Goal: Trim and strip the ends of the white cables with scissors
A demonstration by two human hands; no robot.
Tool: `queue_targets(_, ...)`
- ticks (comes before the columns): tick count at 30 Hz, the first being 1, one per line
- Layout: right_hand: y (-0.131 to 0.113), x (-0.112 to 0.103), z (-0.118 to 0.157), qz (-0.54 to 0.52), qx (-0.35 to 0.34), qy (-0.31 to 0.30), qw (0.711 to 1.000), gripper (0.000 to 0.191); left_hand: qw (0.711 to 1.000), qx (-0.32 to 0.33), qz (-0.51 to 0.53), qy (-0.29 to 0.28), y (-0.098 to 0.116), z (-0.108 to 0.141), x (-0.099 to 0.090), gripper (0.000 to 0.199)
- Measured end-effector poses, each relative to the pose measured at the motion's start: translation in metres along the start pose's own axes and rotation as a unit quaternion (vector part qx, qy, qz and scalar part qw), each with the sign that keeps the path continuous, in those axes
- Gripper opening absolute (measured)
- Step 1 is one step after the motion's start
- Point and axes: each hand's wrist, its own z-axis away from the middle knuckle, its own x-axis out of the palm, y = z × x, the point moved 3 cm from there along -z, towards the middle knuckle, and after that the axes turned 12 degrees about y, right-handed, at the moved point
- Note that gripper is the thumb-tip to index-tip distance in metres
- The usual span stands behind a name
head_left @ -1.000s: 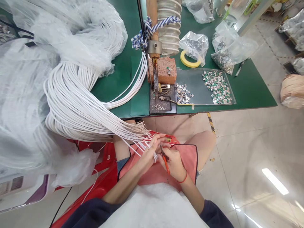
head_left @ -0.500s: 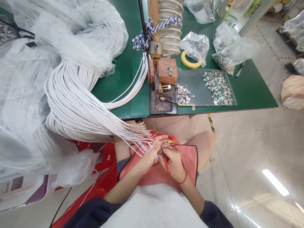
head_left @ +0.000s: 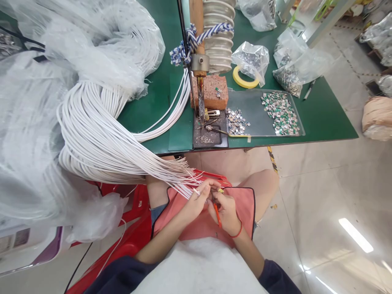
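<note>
Over my lap, my left hand (head_left: 198, 199) is closed with its fingers bent around a white cable (head_left: 196, 191), whose short piece shows by the thumb and forefinger. Close against it, my right hand (head_left: 227, 213) grips red-handled snips (head_left: 217, 215). Their dark blades point up between both hands, partly hidden by fingers. Something yellow (head_left: 221, 190) shows at the fingertips; I cannot make out what it is. The loose ends of a thick bundle of white cables (head_left: 122, 147) reach from the left to just beside my left hand.
On the green table (head_left: 326, 110) stand a soldering iron (head_left: 200, 96), a brick (head_left: 216, 92), a clear tray (head_left: 254, 110) of small metal connectors, yellow tape (head_left: 245, 80) and plastic bags. A pink cloth (head_left: 196, 228) covers my lap. A red stool (head_left: 131, 228) stands left.
Both hands have shifted slightly and sit closer together. The left fingers, more stretched before, are now more bent. The white cable ends under the left hand no longer show by the snips.
</note>
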Motion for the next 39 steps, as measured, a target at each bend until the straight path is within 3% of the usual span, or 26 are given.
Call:
queue_targets(7, 0.001, -0.023, -0.004, -0.019, 0.089, 0.067, 0.994, 0.010, 0.995, 0.049, -0.072, 0.044, 0.007, 0.000, -0.011, 0.042)
queue_targets(9, 0.001, -0.030, -0.006, -0.037, 0.116, 0.071, 0.990, 0.010, 0.992, 0.060, -0.108, 0.021, 0.009, 0.001, -0.013, 0.038)
queue_targets(14, 0.000, -0.030, -0.008, -0.091, 0.139, 0.050, 0.985, 0.013, 0.972, 0.042, -0.205, -0.104, 0.012, 0.008, -0.007, 0.035)
queue_targets(17, 0.000, -0.028, -0.007, -0.120, 0.154, 0.048, 0.980, 0.016, 0.961, 0.030, -0.242, -0.128, 0.012, 0.009, -0.004, 0.034)
queue_targets(24, 0.004, -0.046, -0.010, -0.171, 0.228, -0.004, 0.959, 0.021, 0.966, 0.009, -0.236, -0.105, 0.016, 0.007, -0.007, 0.020)
queue_targets(27, 0.007, -0.060, -0.014, -0.187, 0.237, 0.038, 0.953, 0.020, 0.965, 0.006, -0.237, -0.113, 0.016, 0.008, -0.009, 0.022)
queue_targets(30, 0.011, -0.065, -0.014, -0.233, 0.246, 0.076, 0.938, 0.014, 0.981, -0.007, -0.176, -0.077, 0.015, 0.009, -0.012, 0.022)
queue_targets(39, 0.005, -0.031, -0.004, -0.428, 0.265, 0.029, 0.864, 0.012, 0.997, 0.018, -0.075, -0.017, 0.017, 0.011, -0.015, 0.027)
